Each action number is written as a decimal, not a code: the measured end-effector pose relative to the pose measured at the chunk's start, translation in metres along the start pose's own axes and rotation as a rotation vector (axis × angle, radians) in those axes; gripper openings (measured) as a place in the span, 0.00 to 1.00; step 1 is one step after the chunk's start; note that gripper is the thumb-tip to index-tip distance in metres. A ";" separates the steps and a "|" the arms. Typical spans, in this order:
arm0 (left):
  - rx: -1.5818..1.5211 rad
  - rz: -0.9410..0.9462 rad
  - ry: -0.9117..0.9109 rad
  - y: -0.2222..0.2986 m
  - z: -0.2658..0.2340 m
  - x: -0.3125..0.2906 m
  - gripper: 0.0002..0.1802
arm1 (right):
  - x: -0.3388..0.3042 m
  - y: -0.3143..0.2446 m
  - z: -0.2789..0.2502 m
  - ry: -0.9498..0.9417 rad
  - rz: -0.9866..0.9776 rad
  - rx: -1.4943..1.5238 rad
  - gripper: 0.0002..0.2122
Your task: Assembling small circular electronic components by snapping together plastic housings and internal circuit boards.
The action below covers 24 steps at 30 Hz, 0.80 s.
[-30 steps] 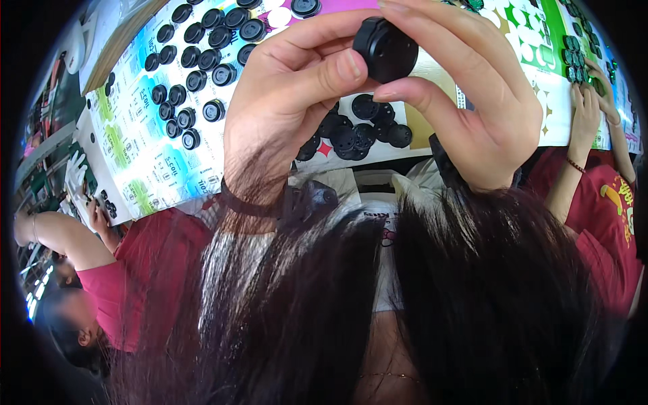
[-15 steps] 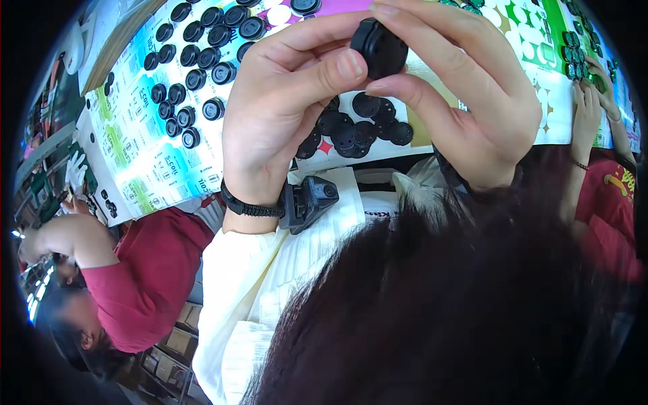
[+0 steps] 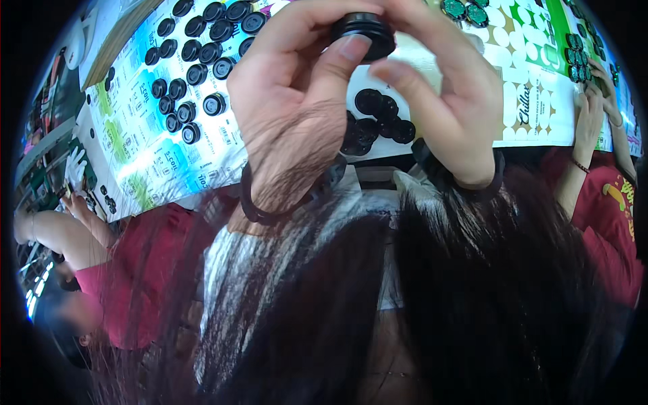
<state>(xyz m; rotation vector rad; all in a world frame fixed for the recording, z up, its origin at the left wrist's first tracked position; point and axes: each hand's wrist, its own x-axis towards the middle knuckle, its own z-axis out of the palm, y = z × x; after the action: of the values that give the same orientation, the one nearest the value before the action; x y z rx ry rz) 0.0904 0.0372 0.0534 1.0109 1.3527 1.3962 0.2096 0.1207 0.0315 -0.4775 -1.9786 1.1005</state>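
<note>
A round black ridged cap-like part (image 3: 364, 32) is held up at the top of the view. My left hand (image 3: 287, 88) is closed on it, the thumb pressed to its near side and the fingers behind. Around its right side curves my right hand (image 3: 452, 101), thumb apart from the part and fingers reaching toward its far edge; the fingertips are partly out of view. Below, between my hands, lies a pile of flat black discs (image 3: 370, 128), partly hidden by my left hand. Strands of hair cover my left wrist.
Several similar black round parts (image 3: 210, 52) stand on the printed sheet (image 3: 145, 128) at left. Green-black parts (image 3: 466, 10) lie at far right of my hands. A co-worker's hands (image 3: 590, 111) work at the right; another person in a red sleeve (image 3: 152, 270) is at left.
The black part has moved slightly up and left and turned to show its ridged side. My right thumb has come off it. Hair has fallen across my left wrist.
</note>
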 end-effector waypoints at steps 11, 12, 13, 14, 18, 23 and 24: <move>0.432 0.007 -0.083 -0.003 -0.015 0.033 0.18 | -0.011 0.017 -0.008 0.014 0.142 -0.149 0.15; 0.568 0.025 -0.046 0.000 -0.026 0.039 0.17 | -0.010 0.017 -0.007 -0.031 0.111 -0.231 0.15; 0.651 0.047 -0.040 -0.008 -0.033 0.051 0.17 | -0.015 0.021 -0.008 -0.086 0.105 -0.328 0.15; 0.727 0.078 -0.045 -0.018 -0.037 0.062 0.17 | -0.021 0.022 -0.008 -0.184 0.166 -0.395 0.16; 1.135 0.173 -0.030 -0.024 -0.072 0.085 0.15 | -0.025 0.015 0.009 -0.516 0.143 -0.495 0.19; 1.351 0.251 -0.133 -0.047 -0.066 0.101 0.14 | -0.033 0.028 0.012 -0.636 0.101 -0.567 0.13; 1.391 0.262 -0.139 -0.047 -0.065 0.100 0.13 | -0.030 0.026 0.013 -0.665 0.102 -0.549 0.13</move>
<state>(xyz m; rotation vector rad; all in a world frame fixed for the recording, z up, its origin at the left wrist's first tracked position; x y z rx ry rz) 0.0060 0.1167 -0.0017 2.1449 2.1265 0.3271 0.2166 0.1086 -0.0080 -0.5405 -2.8983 0.8197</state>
